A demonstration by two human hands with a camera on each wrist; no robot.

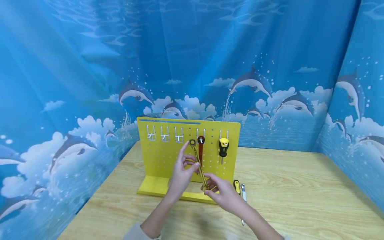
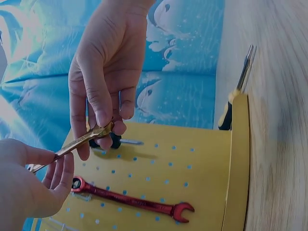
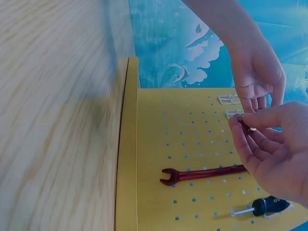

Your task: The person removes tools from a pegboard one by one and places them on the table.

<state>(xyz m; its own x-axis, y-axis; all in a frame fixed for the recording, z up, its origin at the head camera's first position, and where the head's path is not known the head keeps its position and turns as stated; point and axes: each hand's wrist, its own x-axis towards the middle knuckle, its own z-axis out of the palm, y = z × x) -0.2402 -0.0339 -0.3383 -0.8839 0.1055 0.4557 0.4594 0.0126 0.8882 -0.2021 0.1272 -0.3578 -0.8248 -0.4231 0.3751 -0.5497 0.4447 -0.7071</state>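
Note:
A gold combination wrench [image 1: 198,163] slants between both hands in front of a yellow pegboard [image 1: 162,160]. Its ring end points up toward the hooks. My left hand [image 1: 182,170] pinches the shank between thumb and fingers. At the lower, open end, my right hand [image 1: 220,190] grips the wrench with thumb and fingertips; in the right wrist view this hand [image 3: 274,139] covers most of the tool. Behind the gold wrench, a red wrench [image 2: 130,198] hangs by its ring on a hook of the board.
A yellow-and-black screwdriver [image 1: 223,146] hangs at the board's right. Several white wire hooks [image 1: 165,137] line its upper left. Right of the base, another screwdriver [image 1: 236,186] and a silver tool [image 1: 243,193] lie on the wooden table [image 1: 288,186]. A dolphin-print curtain [image 1: 192,60] surrounds the table.

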